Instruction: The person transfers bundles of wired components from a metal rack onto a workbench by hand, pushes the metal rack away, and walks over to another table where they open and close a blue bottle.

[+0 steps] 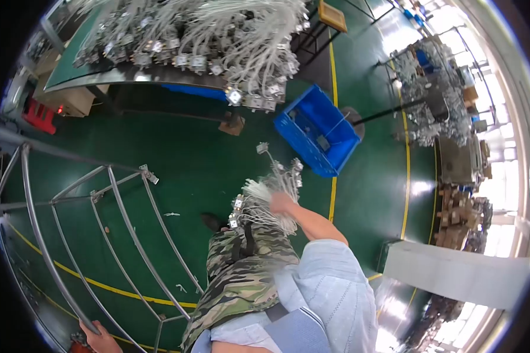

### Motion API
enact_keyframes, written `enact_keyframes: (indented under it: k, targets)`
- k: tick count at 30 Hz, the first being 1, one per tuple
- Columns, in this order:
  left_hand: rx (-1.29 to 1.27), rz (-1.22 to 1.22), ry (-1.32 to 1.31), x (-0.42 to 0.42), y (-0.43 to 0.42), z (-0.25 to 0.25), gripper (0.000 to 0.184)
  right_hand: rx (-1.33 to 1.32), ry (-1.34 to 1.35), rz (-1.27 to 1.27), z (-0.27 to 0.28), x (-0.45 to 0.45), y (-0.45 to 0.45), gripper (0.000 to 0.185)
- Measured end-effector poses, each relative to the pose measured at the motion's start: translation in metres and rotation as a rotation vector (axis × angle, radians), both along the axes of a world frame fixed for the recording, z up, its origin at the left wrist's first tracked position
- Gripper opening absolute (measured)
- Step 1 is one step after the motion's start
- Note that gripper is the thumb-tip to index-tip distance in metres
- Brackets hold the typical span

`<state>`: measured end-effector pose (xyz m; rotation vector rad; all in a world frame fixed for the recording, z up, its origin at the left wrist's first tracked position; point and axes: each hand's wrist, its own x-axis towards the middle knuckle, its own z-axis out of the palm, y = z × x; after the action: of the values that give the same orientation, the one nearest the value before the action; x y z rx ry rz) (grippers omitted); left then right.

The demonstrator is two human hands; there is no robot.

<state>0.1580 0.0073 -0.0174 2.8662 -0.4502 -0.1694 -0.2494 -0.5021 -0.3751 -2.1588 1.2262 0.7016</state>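
Observation:
My right hand (282, 203), slightly blurred, is closed around a bundle of white cables (259, 209) in front of my legs. Small square metal pieces hang from the ends of the bundle on both sides. At the lower left, my left hand (99, 339) grips the tube of a metal rack (35, 206). Some of its fingers are hidden behind the tube. Just beyond the bundle, on the green floor, stands a blue crate (314, 154) with a few small pieces inside.
A table (118, 75) ahead is heaped with similar white cables (241, 26), some hanging over its edge. A small cardboard piece (232, 123) is below it. More laden tables (436, 100) stand at the right, near a pale panel (453, 273). A red stool (39, 116) is far left.

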Motion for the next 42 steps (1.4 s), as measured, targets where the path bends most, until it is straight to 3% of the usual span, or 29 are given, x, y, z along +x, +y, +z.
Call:
enact_keyframes:
  k: [2,3,4,6,8,10,12,14,16,18,20,23,25,26,27,29,31,33,35,36,39,40,42]
  targets:
    - [0.201,-0.056,-0.244,-0.009,-0.017,0.006,0.043,-0.020,0.012,-0.113,0.013,-0.040,-0.011,0.040]
    - [0.390,0.019,-0.214,-0.006,-0.014,0.008,0.048,-0.009,0.008,-0.129,0.015,-0.061,-0.015,0.040]
    - [0.398,0.004,-0.222,-0.004,-0.009,0.004,0.048,0.037,-0.004,-0.177,0.015,-0.082,-0.020,0.041]
    - [0.599,-0.046,-0.492,-0.002,-0.001,-0.006,0.050,0.090,-0.018,-0.242,0.016,-0.115,-0.028,0.042]
    - [0.626,-0.061,-0.510,0.001,0.001,-0.013,0.054,0.172,-0.034,-0.419,0.018,-0.146,-0.033,0.038]
    - [0.683,-0.285,-0.972,0.000,-0.003,-0.040,0.061,0.163,-0.077,-0.496,0.007,-0.182,-0.040,0.038]
    - [0.769,-0.176,-0.986,-0.044,-0.071,-0.047,0.066,0.154,-0.117,-0.574,-0.003,-0.218,-0.052,0.038]
    - [0.675,-0.143,-0.692,-0.101,-0.160,-0.039,0.059,0.174,-0.150,-0.663,-0.010,-0.254,-0.060,0.040]
    - [0.449,-0.304,-0.462,-0.100,-0.179,-0.084,0.063,0.094,-0.192,-0.649,-0.017,-0.290,-0.060,0.037]
    - [0.294,-0.455,-0.378,-0.131,-0.241,-0.110,0.063,0.002,-0.240,-0.616,-0.043,-0.325,-0.064,0.033]
    - [0.211,-0.533,-0.317,-0.160,-0.307,-0.120,0.064,-0.083,-0.325,-0.761,-0.075,-0.358,-0.055,0.031]
    - [0.124,-0.664,-0.317,-0.168,-0.385,-0.130,0.065,0.170,-0.331,-0.964,-0.032,-0.370,-0.076,0.030]
    - [0.068,-0.635,-0.302,-0.171,-0.433,-0.127,0.065,-0.045,-0.215,-0.799,-0.063,-0.392,-0.077,0.032]
    - [-0.006,-0.646,-0.249,-0.172,-0.460,-0.122,0.065,-0.044,-0.161,-0.787,-0.050,-0.392,-0.085,0.034]
    - [-0.086,-0.655,-0.203,-0.171,-0.489,-0.117,0.065,-0.003,-0.274,-0.943,-0.046,-0.397,-0.091,0.036]
    - [-0.182,-0.597,-0.180,-0.172,-0.538,-0.107,0.066,-0.066,-0.180,-1.000,-0.075,-0.421,-0.091,0.035]
    - [-0.311,-0.565,-0.139,-0.168,-0.589,-0.101,0.070,-0.223,-0.126,-1.060,-0.059,-0.423,-0.101,0.030]
    - [-0.417,-0.536,-0.143,-0.161,-0.642,-0.107,0.076,-0.092,-0.250,-1.251,-0.024,-0.417,-0.120,0.028]
    - [-0.519,-0.524,-0.187,-0.145,-0.691,-0.123,0.084,-0.085,-0.176,-1.301,-0.078,-0.449,-0.123,0.027]
    - [-0.571,-0.483,-0.162,-0.143,-0.715,-0.126,0.089,-0.082,-0.155,-1.309,-0.074,-0.450,-0.132,0.030]
    - [-0.626,-0.421,0.007,-0.147,-0.768,-0.125,0.094,0.069,-0.047,-1.455,-0.013,-0.416,-0.188,0.038]
    - [-0.644,-0.471,0.012,-0.148,-0.779,-0.128,0.093,0.051,-0.062,-1.443,-0.016,-0.413,-0.202,0.038]
    - [-0.420,-0.402,-0.050,-0.147,-0.798,-0.148,0.092,0.010,-0.167,-1.246,-0.058,-0.443,-0.208,0.040]
